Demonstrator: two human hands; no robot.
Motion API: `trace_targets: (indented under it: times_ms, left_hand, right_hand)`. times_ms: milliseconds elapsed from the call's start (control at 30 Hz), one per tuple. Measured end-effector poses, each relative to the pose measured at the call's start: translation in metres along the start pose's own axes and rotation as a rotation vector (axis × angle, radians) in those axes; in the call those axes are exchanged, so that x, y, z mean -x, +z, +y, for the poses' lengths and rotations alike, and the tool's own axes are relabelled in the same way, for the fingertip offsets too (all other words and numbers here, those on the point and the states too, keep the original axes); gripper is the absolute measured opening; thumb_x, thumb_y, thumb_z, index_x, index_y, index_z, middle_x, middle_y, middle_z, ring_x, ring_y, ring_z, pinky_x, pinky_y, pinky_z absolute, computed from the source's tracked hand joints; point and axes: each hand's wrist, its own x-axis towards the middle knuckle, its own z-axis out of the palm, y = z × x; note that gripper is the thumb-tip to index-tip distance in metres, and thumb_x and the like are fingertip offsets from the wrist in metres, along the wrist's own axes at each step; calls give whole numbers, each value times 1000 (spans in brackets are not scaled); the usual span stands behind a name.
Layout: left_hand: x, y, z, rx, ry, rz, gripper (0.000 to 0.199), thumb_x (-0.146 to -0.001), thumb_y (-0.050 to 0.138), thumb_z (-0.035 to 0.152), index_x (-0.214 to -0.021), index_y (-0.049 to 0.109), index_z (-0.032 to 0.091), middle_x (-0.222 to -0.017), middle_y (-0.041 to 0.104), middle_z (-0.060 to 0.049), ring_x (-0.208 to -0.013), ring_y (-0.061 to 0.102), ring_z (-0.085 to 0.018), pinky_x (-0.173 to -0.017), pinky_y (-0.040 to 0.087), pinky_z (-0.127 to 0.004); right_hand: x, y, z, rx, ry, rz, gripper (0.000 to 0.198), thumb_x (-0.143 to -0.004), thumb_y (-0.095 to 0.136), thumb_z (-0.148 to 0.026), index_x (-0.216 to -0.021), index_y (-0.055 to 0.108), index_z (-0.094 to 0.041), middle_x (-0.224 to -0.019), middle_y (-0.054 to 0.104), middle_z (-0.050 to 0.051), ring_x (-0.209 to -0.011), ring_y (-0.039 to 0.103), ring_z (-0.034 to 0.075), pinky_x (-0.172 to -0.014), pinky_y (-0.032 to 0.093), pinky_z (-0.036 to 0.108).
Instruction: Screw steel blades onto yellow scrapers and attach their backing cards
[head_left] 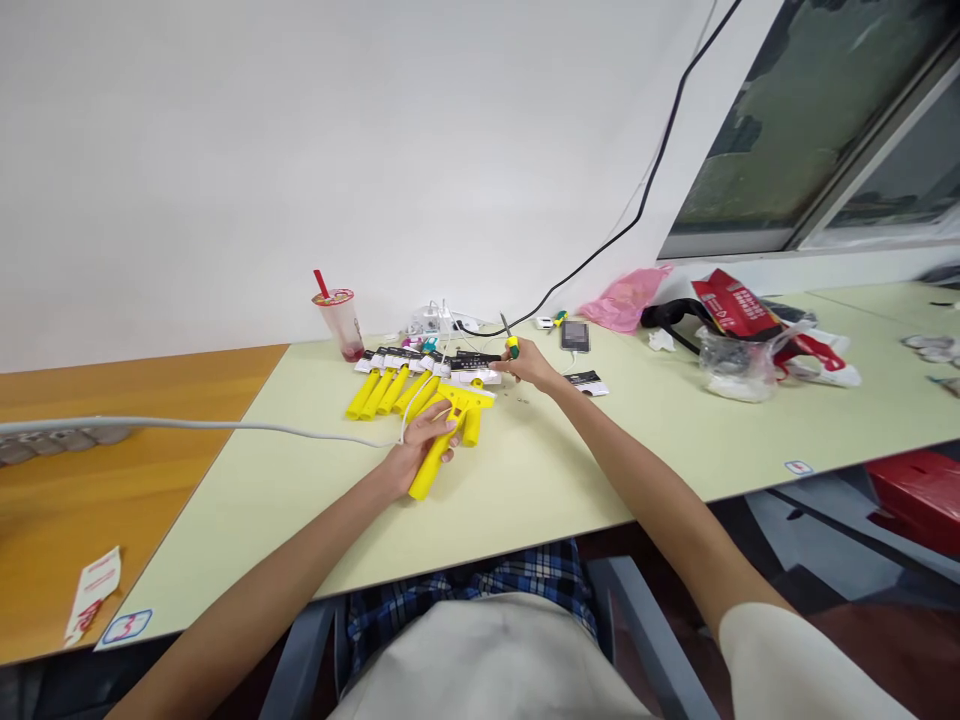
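Observation:
My left hand [420, 440] is closed round the handle of a yellow T-shaped scraper [431, 468], its wide head pointing away from me. In my right hand [531, 364] is a screwdriver [513, 346] with a green and yellow handle, its shaft tilted up. The fingertips of that hand are at the edge of a black and white card [474, 362]; whether they pinch it I cannot tell. Several more yellow scrapers [373, 393] with black and white labels lie in a row beyond my left hand. Small metal bits [522, 400] lie near my right wrist.
A cup with a red straw [343, 325] stands back left. A grey cable [285, 428] crosses from the left to the scrapers. Behind are a power strip [431, 320] and a phone [575, 336]. Pink plastic [626, 300] and a clear bag [739, 365] lie right.

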Motion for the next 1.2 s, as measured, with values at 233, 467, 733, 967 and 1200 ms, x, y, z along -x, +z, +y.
trace_targets:
  times_ms: [233,467,733,967,1200]
  left_hand:
    - [-2,8,-8,-51,-10,-30,59,-71,98,20,-119,64,20,-109,68,-3,-68,68,-11,-45,49,-20]
    - [-26,27,-22,31,-66,-15,52,-73,98,16,-113,64,20,-119,71,-9,-96,79,-21,-53,52,-20]
    - [-33,22,-32,62,-33,13,48,-77,97,18,-112,64,22,-137,69,-10,-120,77,-28,-70,64,-24]
    - [-29,25,-29,43,-27,17,49,-75,98,17,-110,65,22,-132,69,-8,-118,78,-28,-70,67,-27]
    - [-30,21,-24,74,14,66,52,-71,97,12,-111,65,22,-116,70,-4,-106,80,-26,-64,63,-25]
  right_hand:
    - [-17,28,-14,-20,-15,-39,62,-59,107,-34,-82,50,-23,-70,63,-5,-53,52,10,-38,43,23]
    - [-21,37,-14,-5,-12,-65,60,-60,107,-36,-77,51,-23,-65,61,-4,-50,51,11,-38,44,24]
    - [-1,12,2,69,-18,35,52,-85,91,-58,-83,51,-24,-68,57,-3,-56,50,12,-43,40,23]
    - [25,-42,30,46,-16,111,40,-94,79,-50,-77,54,-23,-68,55,-2,-61,49,14,-52,38,25]
    - [30,-64,39,-223,-111,277,59,-70,94,-64,-102,71,-21,-93,72,4,-78,69,17,-65,57,29]
